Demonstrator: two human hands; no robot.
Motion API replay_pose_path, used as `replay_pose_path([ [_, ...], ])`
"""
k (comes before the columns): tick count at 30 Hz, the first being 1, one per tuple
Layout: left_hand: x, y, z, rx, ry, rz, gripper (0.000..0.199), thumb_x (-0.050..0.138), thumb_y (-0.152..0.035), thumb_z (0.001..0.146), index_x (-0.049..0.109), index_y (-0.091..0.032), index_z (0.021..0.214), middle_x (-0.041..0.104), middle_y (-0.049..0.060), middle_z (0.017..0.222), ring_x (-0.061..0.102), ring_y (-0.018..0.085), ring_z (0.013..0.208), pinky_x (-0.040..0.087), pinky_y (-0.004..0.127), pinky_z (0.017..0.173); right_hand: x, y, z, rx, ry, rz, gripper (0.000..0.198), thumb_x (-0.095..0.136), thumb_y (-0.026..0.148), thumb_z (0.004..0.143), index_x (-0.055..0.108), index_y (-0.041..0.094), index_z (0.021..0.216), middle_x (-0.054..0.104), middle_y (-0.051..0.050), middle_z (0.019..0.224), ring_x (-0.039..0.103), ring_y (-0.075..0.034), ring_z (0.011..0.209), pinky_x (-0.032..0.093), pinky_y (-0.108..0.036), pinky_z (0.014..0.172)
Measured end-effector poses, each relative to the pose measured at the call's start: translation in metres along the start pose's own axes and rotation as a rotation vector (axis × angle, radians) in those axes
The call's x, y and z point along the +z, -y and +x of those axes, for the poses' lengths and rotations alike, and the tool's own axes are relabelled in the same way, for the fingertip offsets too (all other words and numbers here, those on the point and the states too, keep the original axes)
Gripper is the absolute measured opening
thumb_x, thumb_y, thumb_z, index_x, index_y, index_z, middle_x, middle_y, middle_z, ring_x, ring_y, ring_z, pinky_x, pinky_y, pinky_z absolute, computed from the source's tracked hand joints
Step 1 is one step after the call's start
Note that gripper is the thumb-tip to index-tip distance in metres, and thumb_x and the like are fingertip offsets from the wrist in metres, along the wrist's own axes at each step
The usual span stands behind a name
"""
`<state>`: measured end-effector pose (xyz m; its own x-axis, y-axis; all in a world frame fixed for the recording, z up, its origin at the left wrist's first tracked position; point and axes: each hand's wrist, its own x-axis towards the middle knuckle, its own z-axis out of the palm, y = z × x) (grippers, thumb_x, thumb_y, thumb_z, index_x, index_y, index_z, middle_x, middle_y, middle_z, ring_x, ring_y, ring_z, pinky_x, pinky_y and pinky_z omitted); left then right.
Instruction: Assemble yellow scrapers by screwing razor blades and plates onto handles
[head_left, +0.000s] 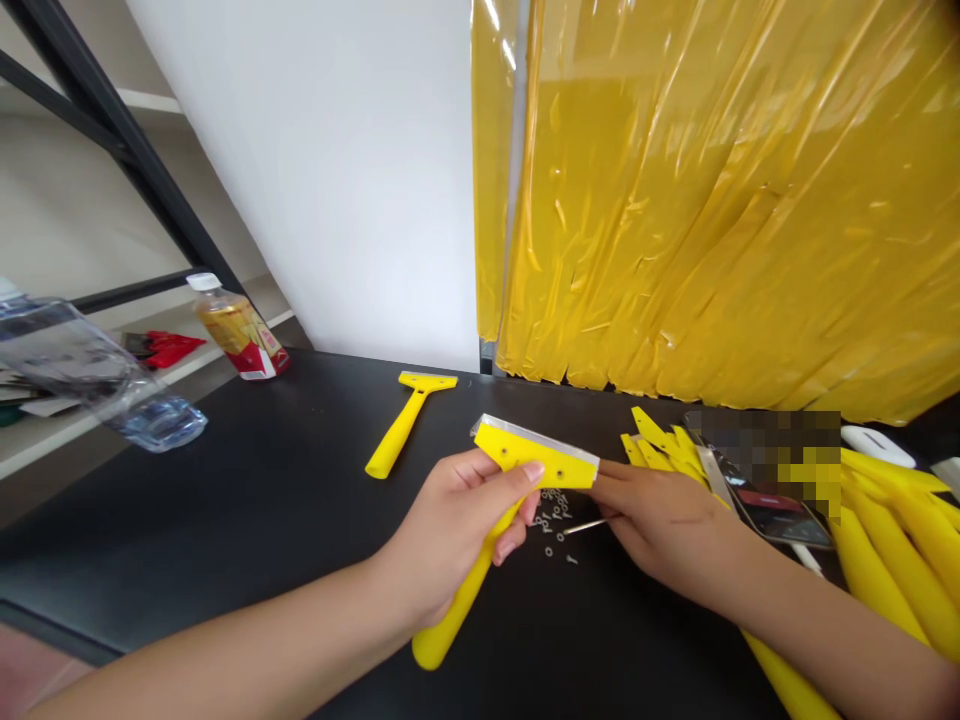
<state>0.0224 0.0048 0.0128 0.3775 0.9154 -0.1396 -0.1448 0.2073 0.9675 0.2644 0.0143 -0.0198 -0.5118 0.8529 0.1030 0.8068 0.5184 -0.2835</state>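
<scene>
Two bare hands meet over a black counter (262, 540). The left hand (457, 510) is closed around a yellow scraper (517, 458), its thumb pressed flat on the wide head while the handle slants down beneath the palm toward the wearer. A metal strip (540, 440) runs along the head's far edge, and two small dark holes show in the yellow face.

The right hand (667, 510) is at the head's right end, its fingers mostly hidden behind it. A thin metal rod (586, 525) juts from under that hand; whether the fingers grip it, or pinch the scraper, I can't tell from this angle.

Between the hands lie small loose metal pieces (551, 520), apparently screws and nuts. Beyond the left hand rests a second yellow scraper (414, 418), well apart from it, and farther to that hand's left stand a clear bottle (105, 365) and a red-labelled bottle (240, 330). Just past the right hand lie a phone (784, 510) and a pile of yellow scrapers (877, 550).
</scene>
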Motion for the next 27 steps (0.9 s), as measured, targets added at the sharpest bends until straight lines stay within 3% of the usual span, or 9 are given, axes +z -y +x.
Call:
replay_pose_path([
  [7, -0.001, -0.001, 0.0, 0.004, 0.019, -0.011, 0.04, 0.067, -0.041, 0.099, 0.06, -0.016, 0.068, 0.048, -0.004, 0.052, 0.04, 0.007, 0.046, 0.033, 0.023, 0.053, 0.007, -0.002, 0.003, -0.013, 0.038, -0.13, 0.024, 0.049, 0.015, 0.094, 0.071, 0.025, 0.098, 0.071, -0.004, 0.093, 0.069, -0.02, 0.075, 0.042, -0.03, 0.063],
  [10, -0.001, 0.0, 0.0, 0.006, 0.015, -0.02, 0.039, 0.069, -0.041, 0.098, 0.061, -0.016, 0.069, 0.05, -0.004, 0.054, 0.04, 0.007, 0.046, 0.034, 0.023, 0.052, 0.008, -0.002, 0.004, -0.021, 0.041, -0.132, 0.023, 0.049, 0.021, 0.1, 0.071, 0.024, 0.1, 0.074, -0.005, 0.102, 0.071, -0.02, 0.08, 0.044, -0.031, 0.067],
  [15, 0.0, 0.0, -0.001, 0.007, 0.009, -0.018, 0.039, 0.069, -0.04, 0.097, 0.061, -0.016, 0.068, 0.05, -0.004, 0.054, 0.04, 0.006, 0.045, 0.033, 0.022, 0.051, 0.013, -0.004, 0.006, -0.005, 0.032, -0.068, 0.024, 0.049, 0.017, 0.097, 0.072, 0.024, 0.096, 0.074, -0.006, 0.098, 0.07, -0.021, 0.08, 0.043, -0.031, 0.068],
  [19, 0.0, -0.001, -0.001, 0.01, 0.008, -0.012, 0.039, 0.069, -0.039, 0.098, 0.06, -0.015, 0.067, 0.049, -0.004, 0.053, 0.04, 0.006, 0.044, 0.032, 0.022, 0.05, 0.019, -0.007, 0.008, 0.055, -0.013, 0.065, 0.021, 0.049, 0.023, 0.098, 0.07, 0.022, 0.097, 0.073, -0.008, 0.098, 0.067, -0.022, 0.081, 0.042, -0.033, 0.069],
  [24, -0.002, -0.001, 0.0, 0.024, 0.022, -0.042, 0.038, 0.069, -0.039, 0.098, 0.062, -0.015, 0.069, 0.051, -0.003, 0.055, 0.042, 0.006, 0.046, 0.033, 0.022, 0.05, 0.014, -0.008, 0.009, 0.145, -0.036, 0.369, 0.009, 0.058, 0.028, 0.094, 0.064, 0.023, 0.088, 0.067, -0.002, 0.084, 0.06, -0.018, 0.076, 0.042, -0.031, 0.07],
  [27, -0.004, -0.001, 0.001, 0.014, 0.038, -0.092, 0.039, 0.069, -0.04, 0.098, 0.062, -0.015, 0.069, 0.049, -0.004, 0.054, 0.041, 0.006, 0.045, 0.034, 0.022, 0.05, 0.005, 0.0, 0.008, 0.218, -0.032, 0.623, 0.024, 0.052, 0.044, 0.101, 0.059, 0.023, 0.09, 0.055, 0.002, 0.074, 0.05, -0.014, 0.065, 0.04, -0.027, 0.06],
])
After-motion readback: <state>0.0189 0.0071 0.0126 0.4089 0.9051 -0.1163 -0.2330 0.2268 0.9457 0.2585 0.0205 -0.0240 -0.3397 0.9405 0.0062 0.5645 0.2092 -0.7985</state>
